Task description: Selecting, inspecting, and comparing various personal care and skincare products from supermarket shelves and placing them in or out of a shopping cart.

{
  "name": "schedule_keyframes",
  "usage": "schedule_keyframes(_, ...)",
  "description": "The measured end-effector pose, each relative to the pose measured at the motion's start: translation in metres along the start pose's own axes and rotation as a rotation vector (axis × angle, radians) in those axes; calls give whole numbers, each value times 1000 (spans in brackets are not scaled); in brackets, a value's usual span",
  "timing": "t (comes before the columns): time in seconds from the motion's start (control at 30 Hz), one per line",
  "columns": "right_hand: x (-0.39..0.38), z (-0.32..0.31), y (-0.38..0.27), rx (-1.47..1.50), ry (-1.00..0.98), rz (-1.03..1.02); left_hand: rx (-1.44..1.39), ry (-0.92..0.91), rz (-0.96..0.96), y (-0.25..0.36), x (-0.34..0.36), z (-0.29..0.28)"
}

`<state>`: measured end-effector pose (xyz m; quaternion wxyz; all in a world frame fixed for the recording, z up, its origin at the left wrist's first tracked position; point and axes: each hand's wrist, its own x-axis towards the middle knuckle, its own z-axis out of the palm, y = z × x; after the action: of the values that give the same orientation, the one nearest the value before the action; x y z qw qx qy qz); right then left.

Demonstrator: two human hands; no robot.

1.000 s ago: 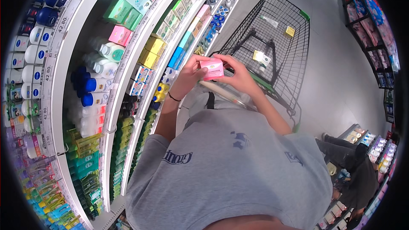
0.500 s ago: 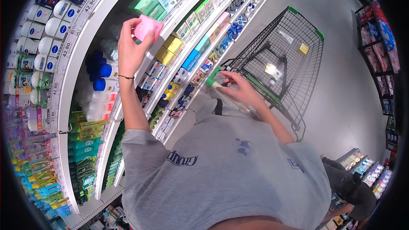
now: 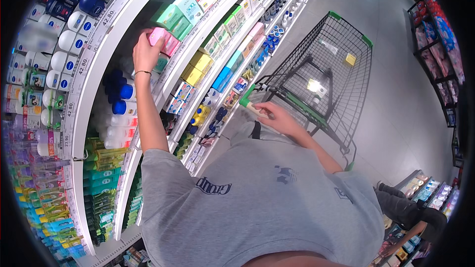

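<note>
My left hand (image 3: 146, 53) reaches into the shelf on the left with its fingers closed around a small pink box (image 3: 166, 41). The box is at the shelf, beside several green boxes (image 3: 170, 17) and a pale blue-white box (image 3: 189, 6). My right hand (image 3: 277, 117) is closed on the handle (image 3: 246, 100) of a shopping cart (image 3: 341, 59). That handle has green ends; my fingers partly cover it. Inside the wire cart lie a small yellow packet (image 3: 350, 59) and a pale package (image 3: 316, 87).
Shelf tiers (image 3: 81, 84) run along my left, stocked with roll-on bottles (image 3: 74, 39), tubes and boxes. Blue-capped bottles (image 3: 121, 105) stand below my left forearm. Across the aisle are display racks (image 3: 438, 44). Another person (image 3: 413, 212) in dark clothes is at the lower right.
My left hand has moved the pink box down and slightly left, close against the green boxes on the shelf. My right hand has come down from a raised pose onto the cart handle.
</note>
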<state>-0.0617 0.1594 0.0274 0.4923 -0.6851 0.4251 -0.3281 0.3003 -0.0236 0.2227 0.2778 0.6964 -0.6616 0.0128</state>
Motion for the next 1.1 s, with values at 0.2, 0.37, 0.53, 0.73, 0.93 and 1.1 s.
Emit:
schedule_keyframes(0.2,-3,1,-1,-10,-12,-5,-45,-5,15,-14,3,4)
schedule_keyframes(0.37,-5,1,4,1,23,-9,13,106,49,10,-17,-9)
schedule_keyframes(0.53,-15,-16,3,4,81,30,-184,322,224,86,-82,-32)
schedule_keyframes(0.73,-46,-74,-26,161,369,141,-498,-90,392,129,-132,49)
schedule_keyframes(0.93,-103,-100,23,-218,657,414,-657,-628,573,169,-193,182)
schedule_keyframes(1.1,-139,-77,56,-605,576,641,-533,-729,692,178,-217,255)
